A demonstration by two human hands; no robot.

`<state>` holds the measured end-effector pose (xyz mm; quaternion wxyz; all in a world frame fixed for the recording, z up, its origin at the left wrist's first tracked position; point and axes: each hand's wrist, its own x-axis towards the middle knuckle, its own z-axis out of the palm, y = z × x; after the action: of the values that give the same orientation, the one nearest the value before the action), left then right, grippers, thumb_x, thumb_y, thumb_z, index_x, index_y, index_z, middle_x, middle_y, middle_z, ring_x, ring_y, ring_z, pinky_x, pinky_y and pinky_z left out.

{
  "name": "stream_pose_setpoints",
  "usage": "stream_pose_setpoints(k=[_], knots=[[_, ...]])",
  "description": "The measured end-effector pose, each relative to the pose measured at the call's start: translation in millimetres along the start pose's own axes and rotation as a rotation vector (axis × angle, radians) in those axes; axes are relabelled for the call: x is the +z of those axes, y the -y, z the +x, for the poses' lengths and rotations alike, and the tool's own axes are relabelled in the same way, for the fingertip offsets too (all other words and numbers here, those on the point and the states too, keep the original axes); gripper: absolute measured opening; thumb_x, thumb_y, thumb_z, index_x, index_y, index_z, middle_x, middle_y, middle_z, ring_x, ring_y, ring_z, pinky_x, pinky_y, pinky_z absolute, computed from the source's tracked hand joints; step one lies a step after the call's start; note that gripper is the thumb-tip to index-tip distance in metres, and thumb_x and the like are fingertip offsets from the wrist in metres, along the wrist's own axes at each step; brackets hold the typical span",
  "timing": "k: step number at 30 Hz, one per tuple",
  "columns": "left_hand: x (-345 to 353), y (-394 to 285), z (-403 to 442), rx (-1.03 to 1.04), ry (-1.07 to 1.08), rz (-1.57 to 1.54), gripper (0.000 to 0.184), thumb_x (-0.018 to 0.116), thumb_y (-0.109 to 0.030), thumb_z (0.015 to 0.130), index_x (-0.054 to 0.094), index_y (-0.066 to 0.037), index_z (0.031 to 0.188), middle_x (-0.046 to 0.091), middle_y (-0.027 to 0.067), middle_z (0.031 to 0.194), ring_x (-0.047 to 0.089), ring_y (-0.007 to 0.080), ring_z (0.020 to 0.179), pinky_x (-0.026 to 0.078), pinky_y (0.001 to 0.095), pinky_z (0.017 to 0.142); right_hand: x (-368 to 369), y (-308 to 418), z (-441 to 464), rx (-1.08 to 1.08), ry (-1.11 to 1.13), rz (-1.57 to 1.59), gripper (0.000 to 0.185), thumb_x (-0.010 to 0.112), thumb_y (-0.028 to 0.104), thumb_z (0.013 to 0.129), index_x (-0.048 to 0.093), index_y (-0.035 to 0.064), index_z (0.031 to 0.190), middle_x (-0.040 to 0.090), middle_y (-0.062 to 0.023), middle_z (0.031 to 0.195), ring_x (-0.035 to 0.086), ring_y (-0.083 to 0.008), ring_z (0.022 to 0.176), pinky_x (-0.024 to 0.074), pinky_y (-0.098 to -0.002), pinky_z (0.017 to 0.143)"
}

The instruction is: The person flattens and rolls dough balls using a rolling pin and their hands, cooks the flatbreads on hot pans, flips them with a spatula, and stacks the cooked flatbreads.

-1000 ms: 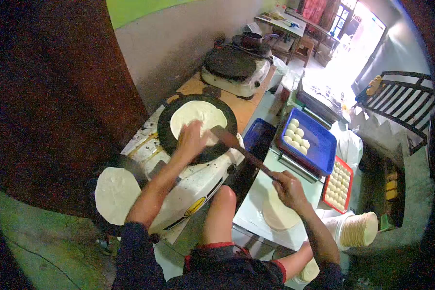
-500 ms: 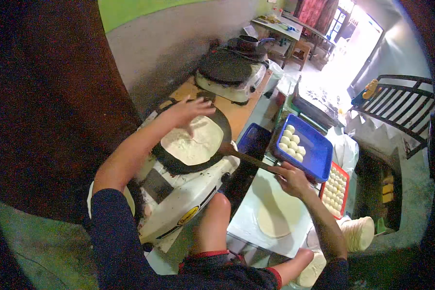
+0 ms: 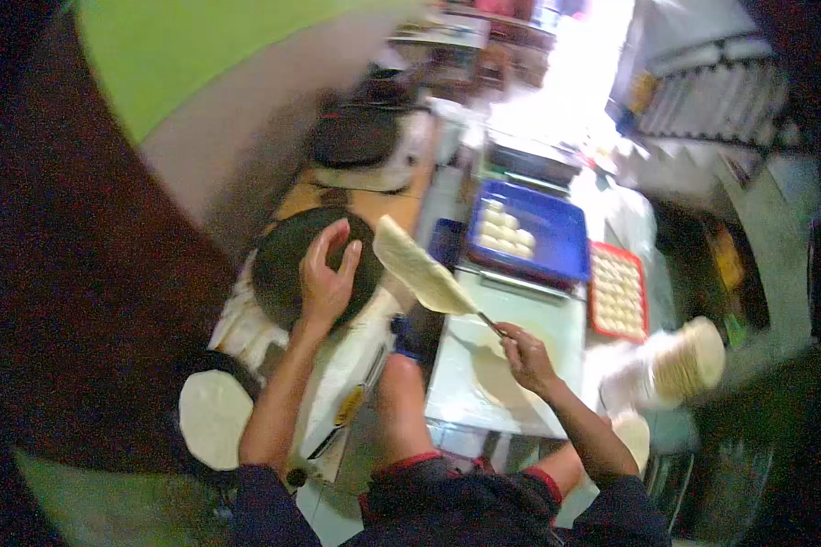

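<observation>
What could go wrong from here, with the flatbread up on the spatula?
The flatbread hangs on the spatula, which only the right hand holds, so it might slide off.

The left hand is over the pan; if that is hot, a burn is possible.

A dough sheet lies on the table near the right hand; a dropped flatbread might land on it.

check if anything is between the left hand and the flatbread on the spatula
Nothing visible stands between the left hand and the flatbread; only open air separates them. The dark pan lies below the hand, not in its way.
</observation>
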<state>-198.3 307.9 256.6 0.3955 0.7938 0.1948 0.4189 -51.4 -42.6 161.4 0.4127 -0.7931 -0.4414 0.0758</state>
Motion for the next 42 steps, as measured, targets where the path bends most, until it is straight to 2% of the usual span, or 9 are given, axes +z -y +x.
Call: stream_pose_setpoints(k=[5, 6, 11, 17, 24, 31, 37, 38, 42], knots=[[222, -63, -129, -0.312, 0.480, -0.587, 0.032, 0.062, -0.014, 0.099, 0.059, 0.002, 0.126, 0.067, 0.0134, 0.118, 0.065, 0.0202, 0.108, 0.051, 0.0330, 0.096, -131, -13, -210, 0.395, -0.374, -0.213, 0.029, 0.052, 0.002, 0.096, 0.061, 0.0007, 0.124, 0.069, -0.0231, 0.110, 0.069, -0.0363, 0.099, 0.0556, -0.0424, 0.088], [262, -86, -162, -0.378, 0.613, -0.655, 0.033, 0.062, -0.016, 0.099, 0.059, 0.002, 0.126, 0.067, 0.0131, 0.118, 0.065, 0.0194, 0.108, 0.051, 0.0324, 0.094, -146, -15, -252, 0.385, -0.466, -0.354, 0.029, 0.054, 0.006, 0.098, 0.061, -0.0003, 0.125, 0.069, -0.0191, 0.107, 0.069, -0.0250, 0.085, 0.0559, -0.0342, 0.073], [402, -183, -342, -0.894, 1.138, -1.104, 0.043, 0.063, -0.029, 0.099, 0.052, -0.001, 0.129, 0.066, 0.0116, 0.113, 0.067, 0.0225, 0.098, 0.054, 0.0311, 0.083, -176, 5, -406, 0.838, -0.687, -0.452, 0.031, 0.053, 0.013, 0.099, 0.060, 0.0004, 0.127, 0.068, -0.0203, 0.115, 0.069, -0.0292, 0.095, 0.0551, -0.0380, 0.081], [507, -130, -522, -1.311, 1.268, -0.895, 0.058, 0.057, -0.053, 0.097, 0.048, -0.006, 0.129, 0.062, 0.0161, 0.115, 0.065, 0.0298, 0.100, 0.054, 0.0397, 0.078, -164, -8, -499, 1.169, -0.824, 0.039, 0.030, 0.051, 0.012, 0.100, 0.060, 0.0038, 0.127, 0.072, -0.0138, 0.105, 0.071, -0.0220, 0.080, 0.0565, -0.0349, 0.069], [536, -139, -551, -1.281, 1.161, -0.380, 0.062, 0.049, -0.055, 0.096, 0.047, 0.001, 0.123, 0.062, 0.0175, 0.104, 0.064, 0.0302, 0.082, 0.052, 0.0459, 0.058, -152, -89, -574, 1.180, -0.782, 0.644, 0.033, 0.059, 0.016, 0.097, 0.060, 0.0057, 0.129, 0.072, -0.0086, 0.095, 0.065, -0.0123, 0.064, 0.0519, -0.0288, 0.057], [539, -125, -597, -1.028, 1.241, -0.286, 0.053, 0.064, -0.032, 0.085, 0.056, 0.004, 0.123, 0.065, 0.0252, 0.115, 0.067, 0.0330, 0.095, 0.053, 0.0399, 0.082, -144, -148, -612, 1.161, -0.714, -0.104, 0.040, 0.079, 0.018, 0.080, 0.065, 0.0038, 0.115, 0.070, -0.0087, 0.091, 0.068, -0.0194, 0.087, 0.0546, -0.0351, 0.078], [478, -173, -577, 0.785, 1.642, 0.257, 0.077, 0.068, -0.024, 0.079, 0.037, -0.005, 0.147, 0.028, 0.0204, 0.158, 0.027, 0.0369, 0.147, 0.026, 0.0634, 0.112, -130, -175, -633, 1.196, -0.756, -0.006, 0.026, 0.065, 0.019, 0.094, 0.068, -0.0001, 0.111, 0.070, -0.0068, 0.081, 0.065, -0.0142, 0.066, 0.0538, -0.0318, 0.064], [472, -171, -574, 0.711, 1.706, 0.220, 0.080, 0.068, -0.026, 0.081, 0.034, -0.007, 0.151, 0.026, 0.0183, 0.160, 0.025, 0.0376, 0.148, 0.022, 0.0730, 0.109, -128, -175, -634, 1.234, -0.794, 0.074, 0.026, 0.064, 0.020, 0.094, 0.069, -0.0005, 0.111, 0.070, -0.0065, 0.079, 0.063, -0.0133, 0.062, 0.0529, -0.0312, 0.061], [454, -183, -550, 0.703, 1.663, 0.145, 0.078, 0.067, -0.027, 0.083, 0.035, -0.011, 0.152, 0.027, 0.0202, 0.159, 0.031, 0.0403, 0.145, 0.026, 0.0652, 0.111, -101, -168, -618, 1.198, -0.943, -0.062, 0.027, 0.063, 0.020, 0.096, 0.069, -0.0023, 0.108, 0.070, -0.0062, 0.078, 0.063, -0.0130, 0.064, 0.0518, -0.0303, 0.061]])
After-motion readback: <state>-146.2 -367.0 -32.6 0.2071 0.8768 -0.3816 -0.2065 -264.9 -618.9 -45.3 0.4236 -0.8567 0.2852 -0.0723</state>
